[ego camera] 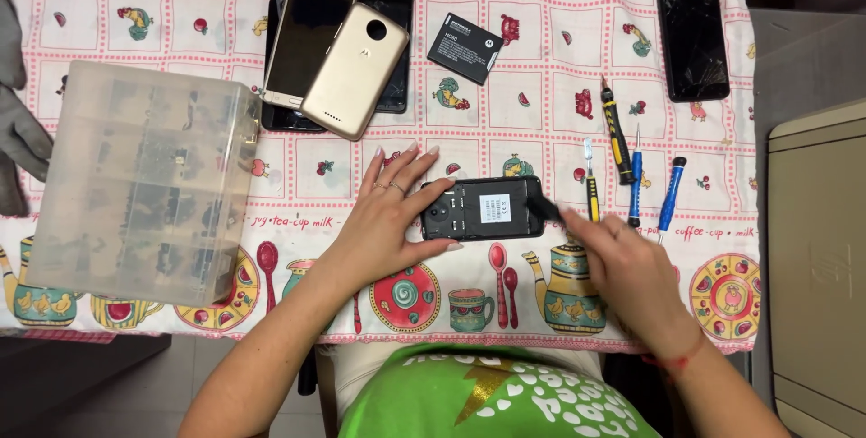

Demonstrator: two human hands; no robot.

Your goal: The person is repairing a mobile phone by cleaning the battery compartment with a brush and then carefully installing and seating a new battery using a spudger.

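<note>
A black phone [483,209] lies face down with its back cover off, on the patterned tablecloth [541,68]. My left hand [392,208] rests on the cloth and grips the phone's left end between thumb and fingers. My right hand [622,267] is at the phone's right end and pinches a small dark tool [544,208] whose tip touches that end; the tool is blurred. A black battery [465,47] lies loose farther back on the cloth.
A translucent plastic parts box [144,181] stands at the left. A gold back cover [354,70] and stacked phones [307,41] lie at the back. Another black phone [693,41] is back right. Several small screwdrivers [631,167] lie right of my hands.
</note>
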